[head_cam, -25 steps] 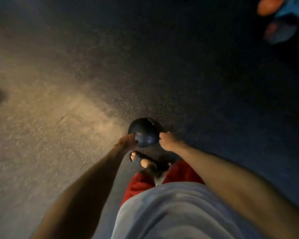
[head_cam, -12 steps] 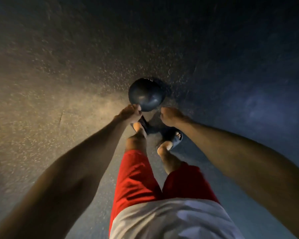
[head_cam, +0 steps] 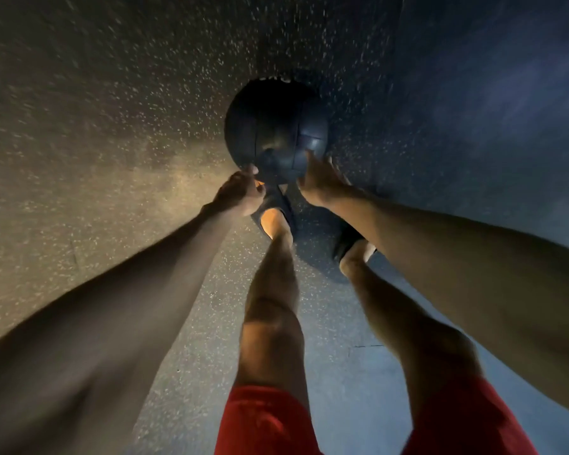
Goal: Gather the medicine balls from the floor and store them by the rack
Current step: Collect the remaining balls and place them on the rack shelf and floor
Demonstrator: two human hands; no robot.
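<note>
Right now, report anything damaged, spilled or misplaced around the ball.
Nothing stands out: the medicine ball looks whole, left hand and right hand at its near side, and the speckled floor shows no spill.

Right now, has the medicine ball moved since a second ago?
Yes: the medicine ball has come down toward the speckled floor, and now lies forward of the sandals.

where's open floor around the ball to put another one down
Bare speckled floor lies left of the medicine ball, beyond it, and right of it. Crowded on its near side: left hand, right hand and both sandalled feet sit close together.
</note>
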